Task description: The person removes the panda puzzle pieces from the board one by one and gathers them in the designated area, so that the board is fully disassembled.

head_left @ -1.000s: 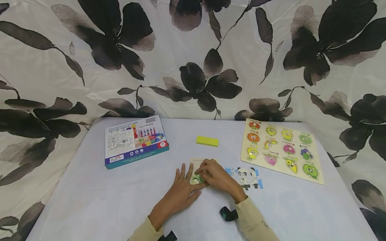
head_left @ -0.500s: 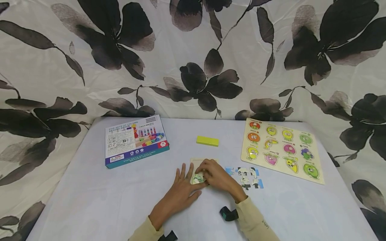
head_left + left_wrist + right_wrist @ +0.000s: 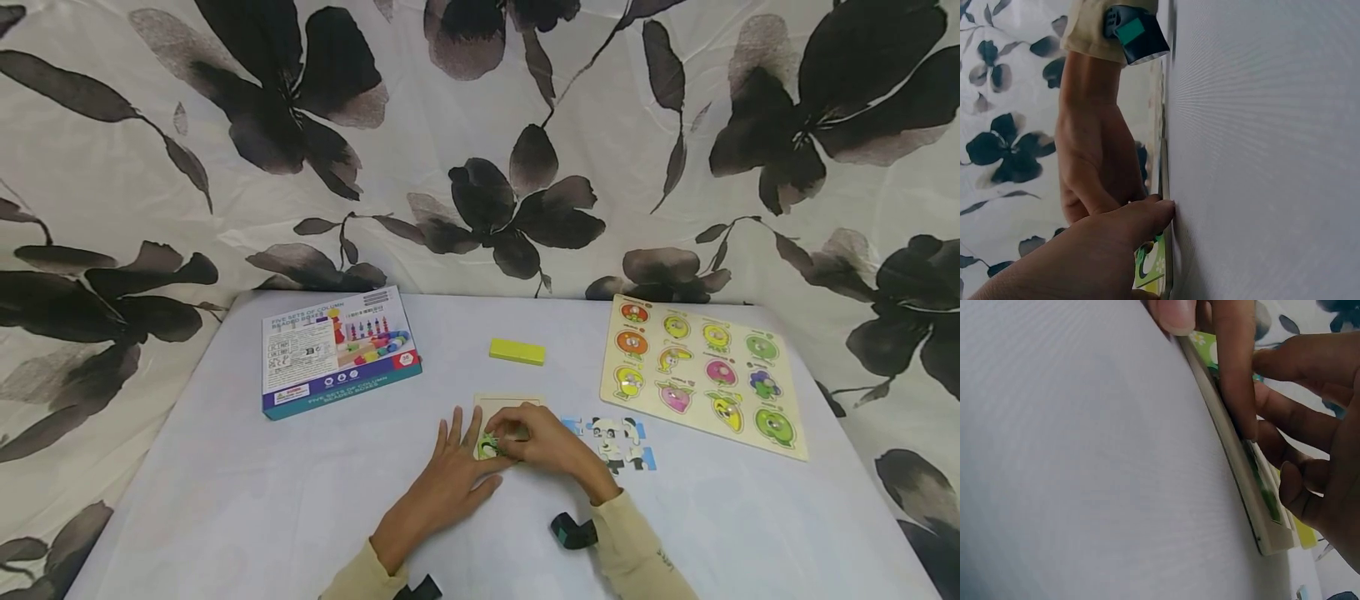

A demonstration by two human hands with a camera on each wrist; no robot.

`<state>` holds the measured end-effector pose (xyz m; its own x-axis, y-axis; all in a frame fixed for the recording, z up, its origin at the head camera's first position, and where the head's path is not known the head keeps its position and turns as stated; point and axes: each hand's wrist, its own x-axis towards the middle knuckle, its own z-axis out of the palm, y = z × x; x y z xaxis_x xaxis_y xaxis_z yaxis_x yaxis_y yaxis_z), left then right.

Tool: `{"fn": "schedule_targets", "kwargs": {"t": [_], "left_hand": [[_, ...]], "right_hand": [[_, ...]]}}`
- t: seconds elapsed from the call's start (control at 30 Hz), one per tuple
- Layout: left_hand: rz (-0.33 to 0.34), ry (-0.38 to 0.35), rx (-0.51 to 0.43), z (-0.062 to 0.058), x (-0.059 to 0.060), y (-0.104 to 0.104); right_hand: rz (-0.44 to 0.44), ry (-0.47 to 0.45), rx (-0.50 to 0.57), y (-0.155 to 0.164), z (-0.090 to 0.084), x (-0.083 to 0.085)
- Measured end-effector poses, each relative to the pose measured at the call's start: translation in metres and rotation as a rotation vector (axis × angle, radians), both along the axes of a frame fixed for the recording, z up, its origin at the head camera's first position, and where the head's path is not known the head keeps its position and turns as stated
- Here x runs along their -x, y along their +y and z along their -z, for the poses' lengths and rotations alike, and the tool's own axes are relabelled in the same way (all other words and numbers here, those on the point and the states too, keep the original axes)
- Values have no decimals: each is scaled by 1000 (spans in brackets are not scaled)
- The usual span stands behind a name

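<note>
A small wooden puzzle tray (image 3: 510, 400) with a green picture lies flat at the table's middle. My left hand (image 3: 444, 482) lies beside its left and near edges, fingers spread straight, thumb along the near side. Over the tray bends my right hand (image 3: 546, 440), index finger and thumb pinching at a green puzzle piece (image 3: 488, 448) in its left part; the fingers partly hide the piece. From the right wrist view, the tray's pale side (image 3: 1229, 453) is seen edge-on, with left-hand fingers across it. Loose panda puzzle pieces (image 3: 613, 442) lie right of the tray.
A yellow-green block (image 3: 517, 352) lies behind the tray. At the back left is a boxed bead set (image 3: 341, 354), and at the right a wooden fruit puzzle board (image 3: 701, 375). A floral cloth (image 3: 480, 125) hangs behind the white table (image 3: 225, 500).
My right hand has shifted slightly right and nearer to me, its index finger and thumb now showing a gap behind their tips. More of the green picture shows. My left hand stays put.
</note>
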<state>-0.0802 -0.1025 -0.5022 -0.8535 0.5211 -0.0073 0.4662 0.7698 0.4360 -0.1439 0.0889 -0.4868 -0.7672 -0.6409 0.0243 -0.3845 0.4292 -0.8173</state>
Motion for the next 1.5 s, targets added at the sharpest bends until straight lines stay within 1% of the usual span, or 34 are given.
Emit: {"fn": "schedule_targets", "kwargs": {"t": [0.17,0.33,0.43,0.6,0.7,0.83,0.93,1.07,1.2,1.3,1.4,1.5], "left_hand": [[9,9,-8,1,-2,-1],[10,24,-14,2,-3,-1],[9,14,-13,2,-3,0],[2,-39,-7,0,-3,1],[-4,-59,-6,0,-3,1],[-7,-48,-11,0,-3,1],[-13,-35,-20,0,-3,1],[-23,-27,-24,1,-1,1],[-29,-26,-28,1,1,1],[-34,-38,-34,1,1,1],[-35,-48,-33,1,1,2],[-32,-44,-33,1,1,2]], "right_hand": [[-24,-18,24,-2,3,-1],[-12,-28,35,-3,3,-3],[10,-22,32,-1,2,-3],[83,-22,38,8,-4,-2],[126,-30,41,18,-9,-3],[157,-36,37,37,-15,-6],[163,-35,35,54,-19,-8],[187,-62,29,76,-22,-13],[212,-87,1,93,-21,-20],[208,-98,-19,103,-19,-26],[186,-117,-26,109,-17,-33],[159,-118,-37,112,-14,-40]]}}
